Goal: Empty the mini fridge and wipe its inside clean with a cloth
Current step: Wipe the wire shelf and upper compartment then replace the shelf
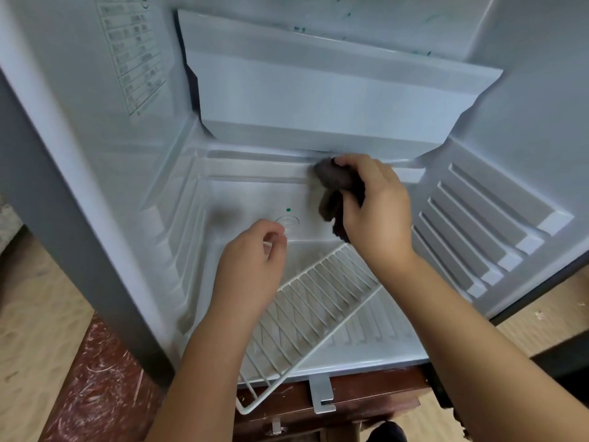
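Observation:
The mini fridge (105, 173) stands open, its white inside filling the view. My right hand (379, 212) grips a dark brown cloth (334, 189) and holds it against the back wall, just below the white freezer tray (318, 100). My left hand (251, 263) hovers inside the fridge near the back wall with its fingers loosely curled, holding nothing. A white wire shelf (306, 314) lies loose and tilted on the fridge floor, its front corner sticking out past the front edge.
Ribbed shelf rails (484, 224) line the right wall and matching ridges line the left wall. A label sticker (134, 55) sits on the upper left wall. The fridge rests on a dark wooden stand (366, 393). A metal hinge bracket (322, 393) hangs at the front edge.

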`<state>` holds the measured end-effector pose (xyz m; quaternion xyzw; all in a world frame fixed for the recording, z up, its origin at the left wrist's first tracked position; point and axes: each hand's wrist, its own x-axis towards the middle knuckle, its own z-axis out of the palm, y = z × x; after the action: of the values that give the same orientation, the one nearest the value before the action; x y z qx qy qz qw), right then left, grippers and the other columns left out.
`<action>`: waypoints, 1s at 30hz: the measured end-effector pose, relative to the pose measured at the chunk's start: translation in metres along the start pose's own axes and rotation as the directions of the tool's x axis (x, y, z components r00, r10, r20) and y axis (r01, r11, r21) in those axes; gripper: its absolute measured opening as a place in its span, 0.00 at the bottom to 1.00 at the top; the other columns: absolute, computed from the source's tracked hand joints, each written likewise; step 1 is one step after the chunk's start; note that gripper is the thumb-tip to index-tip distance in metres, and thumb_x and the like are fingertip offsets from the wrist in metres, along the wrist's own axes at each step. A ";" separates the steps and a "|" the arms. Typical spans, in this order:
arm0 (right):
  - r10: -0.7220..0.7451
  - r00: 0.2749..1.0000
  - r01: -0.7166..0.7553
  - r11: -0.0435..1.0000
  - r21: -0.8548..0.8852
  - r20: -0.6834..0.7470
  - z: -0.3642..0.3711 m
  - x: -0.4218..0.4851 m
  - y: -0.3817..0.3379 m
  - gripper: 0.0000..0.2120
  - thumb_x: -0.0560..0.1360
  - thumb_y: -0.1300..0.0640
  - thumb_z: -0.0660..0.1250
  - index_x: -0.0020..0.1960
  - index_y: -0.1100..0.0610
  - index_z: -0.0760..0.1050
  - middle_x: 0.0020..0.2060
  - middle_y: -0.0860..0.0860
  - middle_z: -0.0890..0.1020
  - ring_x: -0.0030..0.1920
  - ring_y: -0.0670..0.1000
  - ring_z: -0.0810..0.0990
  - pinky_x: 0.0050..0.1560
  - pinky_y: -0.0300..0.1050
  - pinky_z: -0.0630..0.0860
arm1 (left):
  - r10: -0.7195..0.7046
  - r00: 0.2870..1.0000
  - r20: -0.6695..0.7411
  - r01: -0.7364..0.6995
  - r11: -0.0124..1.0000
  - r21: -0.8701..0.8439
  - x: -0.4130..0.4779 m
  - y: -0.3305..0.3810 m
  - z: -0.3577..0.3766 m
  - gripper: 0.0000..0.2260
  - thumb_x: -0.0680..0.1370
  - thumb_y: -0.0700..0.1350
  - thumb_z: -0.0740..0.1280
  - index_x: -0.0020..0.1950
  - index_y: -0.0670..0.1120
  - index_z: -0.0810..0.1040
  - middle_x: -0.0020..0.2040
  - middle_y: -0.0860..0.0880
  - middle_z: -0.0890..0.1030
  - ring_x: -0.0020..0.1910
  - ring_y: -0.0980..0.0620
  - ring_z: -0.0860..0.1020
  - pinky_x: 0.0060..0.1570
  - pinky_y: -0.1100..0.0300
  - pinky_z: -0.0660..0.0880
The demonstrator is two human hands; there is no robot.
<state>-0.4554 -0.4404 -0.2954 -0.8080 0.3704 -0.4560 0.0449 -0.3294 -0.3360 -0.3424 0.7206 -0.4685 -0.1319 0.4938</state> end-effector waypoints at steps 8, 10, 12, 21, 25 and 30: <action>0.265 0.937 -0.317 0.919 0.234 0.226 -0.018 -0.073 -0.017 0.14 0.69 0.65 0.73 0.45 0.48 0.76 0.38 0.37 0.81 0.42 0.35 0.78 0.40 0.23 0.68 | 0.041 0.988 0.151 -0.009 0.979 -0.206 -0.002 0.014 -0.004 0.07 0.74 0.43 0.71 0.40 0.55 0.78 0.36 0.56 0.82 0.36 0.62 0.79 0.40 0.72 0.71; 0.291 0.921 -0.344 0.919 0.191 0.258 -0.026 -0.084 -0.014 0.13 0.69 0.62 0.74 0.44 0.45 0.76 0.39 0.39 0.81 0.42 0.37 0.78 0.41 0.24 0.69 | 0.068 0.974 0.215 -0.036 0.988 -0.150 -0.005 0.015 -0.006 0.05 0.73 0.43 0.72 0.40 0.52 0.80 0.35 0.55 0.82 0.34 0.63 0.77 0.36 0.75 0.68; 0.312 0.885 -0.357 0.931 0.074 0.345 -0.037 -0.092 -0.009 0.11 0.68 0.58 0.75 0.45 0.45 0.77 0.40 0.41 0.81 0.43 0.39 0.78 0.41 0.26 0.69 | 0.095 0.962 0.254 -0.067 0.991 -0.117 -0.008 0.017 -0.008 0.04 0.73 0.44 0.72 0.41 0.53 0.80 0.37 0.56 0.82 0.36 0.62 0.77 0.37 0.74 0.68; 0.296 0.733 -0.346 0.937 -0.038 0.612 -0.078 -0.086 -0.018 0.07 0.69 0.50 0.75 0.45 0.46 0.80 0.36 0.41 0.83 0.39 0.38 0.79 0.40 0.30 0.72 | 0.133 0.989 0.070 -0.121 0.980 -0.161 -0.024 0.027 -0.009 0.02 0.76 0.40 0.68 0.44 0.46 0.77 0.39 0.57 0.78 0.39 0.66 0.74 0.38 0.77 0.67; 0.243 0.732 -0.321 0.947 0.007 0.636 -0.090 -0.082 -0.014 0.09 0.69 0.50 0.75 0.47 0.42 0.79 0.36 0.43 0.83 0.40 0.39 0.79 0.44 0.33 0.74 | 0.098 0.995 -0.026 -0.101 0.982 -0.157 -0.019 0.026 -0.008 0.04 0.77 0.41 0.66 0.43 0.48 0.75 0.39 0.57 0.77 0.37 0.65 0.74 0.36 0.76 0.67; 0.227 0.771 -0.260 0.965 -0.031 0.595 -0.092 -0.082 -0.008 0.03 0.71 0.50 0.71 0.43 0.41 0.78 0.39 0.42 0.83 0.44 0.41 0.80 0.52 0.44 0.76 | -0.008 0.989 -0.149 -0.015 0.988 -0.153 -0.009 0.018 -0.013 0.04 0.77 0.41 0.67 0.44 0.48 0.74 0.37 0.58 0.75 0.34 0.68 0.72 0.33 0.77 0.66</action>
<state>-0.5470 -0.3574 -0.2966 -0.8534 0.4268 -0.1806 0.2385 -0.3355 -0.3228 -0.3232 0.6874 -0.4200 -0.1125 0.5817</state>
